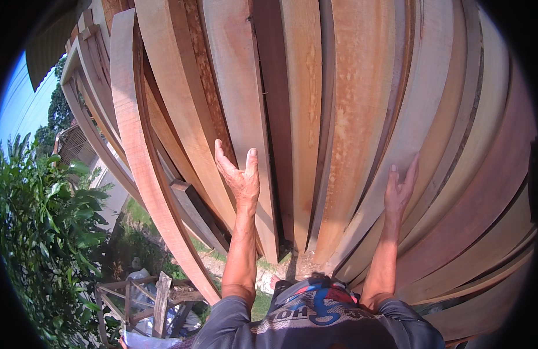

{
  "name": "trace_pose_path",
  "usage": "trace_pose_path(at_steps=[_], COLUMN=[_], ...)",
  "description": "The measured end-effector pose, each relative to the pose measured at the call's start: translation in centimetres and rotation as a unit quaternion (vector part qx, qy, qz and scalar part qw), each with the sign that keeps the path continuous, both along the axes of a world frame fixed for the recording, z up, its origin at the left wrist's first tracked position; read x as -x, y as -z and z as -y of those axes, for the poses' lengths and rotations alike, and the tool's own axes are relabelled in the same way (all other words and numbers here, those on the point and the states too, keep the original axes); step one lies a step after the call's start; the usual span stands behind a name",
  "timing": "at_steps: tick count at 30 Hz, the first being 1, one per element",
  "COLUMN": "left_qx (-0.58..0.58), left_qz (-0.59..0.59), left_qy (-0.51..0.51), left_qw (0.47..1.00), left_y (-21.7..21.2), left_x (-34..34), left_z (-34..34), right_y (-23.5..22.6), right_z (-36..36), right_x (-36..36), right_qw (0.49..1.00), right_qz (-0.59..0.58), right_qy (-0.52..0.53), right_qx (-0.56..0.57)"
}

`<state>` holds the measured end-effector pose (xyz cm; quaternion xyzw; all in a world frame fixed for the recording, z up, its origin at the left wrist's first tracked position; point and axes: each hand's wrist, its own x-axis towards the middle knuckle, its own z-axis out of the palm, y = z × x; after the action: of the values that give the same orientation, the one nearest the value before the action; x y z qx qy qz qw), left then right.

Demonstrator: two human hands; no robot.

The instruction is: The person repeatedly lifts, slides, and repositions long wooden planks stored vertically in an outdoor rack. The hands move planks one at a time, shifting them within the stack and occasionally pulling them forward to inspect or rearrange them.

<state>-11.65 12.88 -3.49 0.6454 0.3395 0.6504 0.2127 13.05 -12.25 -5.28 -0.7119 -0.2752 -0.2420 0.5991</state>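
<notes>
- Tall, pale reddish-brown sawn timber planks (292, 116) lean upright in a fanned stack, directly ahead.
- Left hand (241, 177) grip open, fingers spread, at one plank's face.
- Right hand (400, 189) open, flat against another plank.
- Seemingly choosing a board; next needs a closed hold.
- Green leafy bushes (42, 232) lower left.

- Stacked upright planks (315, 116) form a wall ahead, packed edge to edge, no way through.
- Left hand (241, 177) and right hand (399, 189) raised, open, at the plank faces; air between them free.
- Dark narrow gaps between some boards (275, 104).
- Left side open: bushes (42, 232), wooden frame (141, 296) low down.
</notes>
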Motion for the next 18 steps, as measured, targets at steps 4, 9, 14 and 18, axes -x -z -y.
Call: trace_pose_path(at_steps=[4,9,14,18], left_qx=[0.156,0.215,0.179,0.133], left_qz=[-0.069,-0.068,-0.062,-0.100], left_qy=[0.175,0.206,0.259,0.266], left_qw=[0.970,0.952,0.947,0.949], left_y=[0.2,1.0,1.7,4.0], left_x=[1.2,1.5,1.4,2.0], left_z=[-3.4,-4.4,-5.3,-3.3], right_y=[-0.7,-1.9,-1.7,-0.1], right_z=[-2.9,-12.4,-22.7,-21.1], right_x=[4.6,9.9,13.5,14.0], right_qw=[0.992,0.953,0.847,0.874], right_qz=[0.098,-0.001,-0.194,-0.185], right_qy=[0.073,-0.302,-0.491,-0.448], right_qx=[0.017,0.030,0.052,0.018])
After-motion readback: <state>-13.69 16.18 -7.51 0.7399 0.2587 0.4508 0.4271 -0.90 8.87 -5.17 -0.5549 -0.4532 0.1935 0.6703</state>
